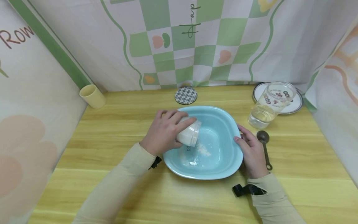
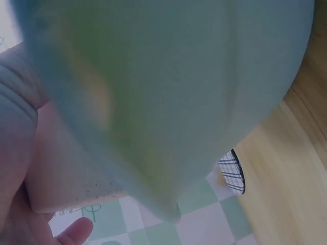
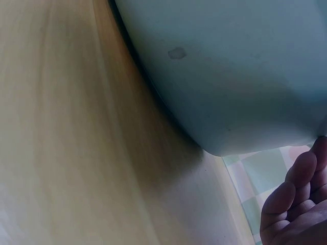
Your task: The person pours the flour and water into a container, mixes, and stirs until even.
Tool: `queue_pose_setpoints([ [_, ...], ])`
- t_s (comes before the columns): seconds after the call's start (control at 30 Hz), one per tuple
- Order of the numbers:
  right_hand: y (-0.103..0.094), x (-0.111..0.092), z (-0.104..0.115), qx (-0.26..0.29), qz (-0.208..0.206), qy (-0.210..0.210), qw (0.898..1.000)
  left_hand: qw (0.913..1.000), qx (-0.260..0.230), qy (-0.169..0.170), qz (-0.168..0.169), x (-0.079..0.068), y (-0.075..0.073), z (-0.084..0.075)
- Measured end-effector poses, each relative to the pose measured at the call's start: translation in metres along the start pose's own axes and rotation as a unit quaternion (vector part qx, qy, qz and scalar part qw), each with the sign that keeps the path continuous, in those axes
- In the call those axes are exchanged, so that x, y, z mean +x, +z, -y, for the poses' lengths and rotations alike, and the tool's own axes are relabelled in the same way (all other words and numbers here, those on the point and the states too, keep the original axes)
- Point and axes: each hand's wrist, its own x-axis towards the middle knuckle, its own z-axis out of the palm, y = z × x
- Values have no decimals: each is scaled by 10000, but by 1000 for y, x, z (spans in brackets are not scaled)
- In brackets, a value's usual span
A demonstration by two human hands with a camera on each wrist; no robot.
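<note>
My left hand [image 1: 163, 135] grips a clear jar [image 1: 190, 134] of white powder and tips it, mouth to the right, over a light blue basin [image 1: 226, 163]. A small heap of white powder [image 1: 203, 150] lies on the basin's floor, below the jar's mouth. On the right side, my right hand [image 1: 253, 154] holds the basin's rim, thumb on top and fingers outside. The left wrist view shows the jar [image 2: 76, 168] in the hand, partly behind the basin's blurred wall [image 2: 204, 87]. Up close in the right wrist view are the basin's outer side [image 3: 230, 76] and fingertips [image 3: 301, 171].
Right of the right hand lies a dark brown measuring spoon [image 1: 265, 149]. Behind it stands a glass [image 1: 261, 116] with clear liquid, overlapping a patterned plate [image 1: 297, 104]. A checked coaster [image 1: 185, 95] lies behind the basin; a yellow cup [image 1: 93, 97] stands at the far left by the cloth wall.
</note>
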Motion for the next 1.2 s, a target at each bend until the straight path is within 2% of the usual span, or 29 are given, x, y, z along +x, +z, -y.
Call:
queue_pose_setpoints([
  [0.3, 0, -1, 0, -18, 0, -17, 10000, 9998, -79, -31, 153, 0, 3, 0],
  [0.53, -1, -1, 0, -130, 11, 3, 9999, 9992, -98, -35, 394, 2, 4, -3],
  [0.63, -1, -1, -1, -59, 24, 8, 10000, 9992, -95, -14, 386, 3, 3, -4],
  [0.9, -1, -1, -1, 34, 20, -19, 10000, 9983, 333, 309, 356, 6, 2, -7],
  [1.0, -1, 0, -1, 54, 8, -30, 10000, 9977, 328, 443, 399, 7, 3, -8],
  [1.2, -1, 0, -1, 177, 29, -15, 9998, 9978, 284, 421, 423, 7, 4, -9],
])
